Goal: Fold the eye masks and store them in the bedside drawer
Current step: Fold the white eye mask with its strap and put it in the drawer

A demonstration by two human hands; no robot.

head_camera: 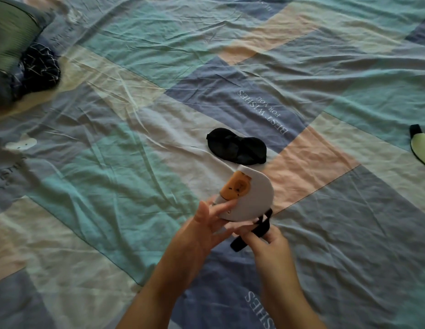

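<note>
A white eye mask (253, 198) with an orange patch is held folded in half above the bed. My left hand (209, 224) grips its lower edge between thumb and fingers. My right hand (268, 241) holds the mask's black strap (251, 236), which loops below the mask. A black eye mask (237, 147) lies flat on the sheet just beyond my hands. A pale green eye mask (422, 144) with black trim lies at the right edge, partly cut off. No drawer is in view.
The bed is covered by a wrinkled patchwork sheet (135, 138) in blue, teal, peach and cream. A green-striped pillow (9, 36) and a dark patterned cloth (40, 65) sit at the far left.
</note>
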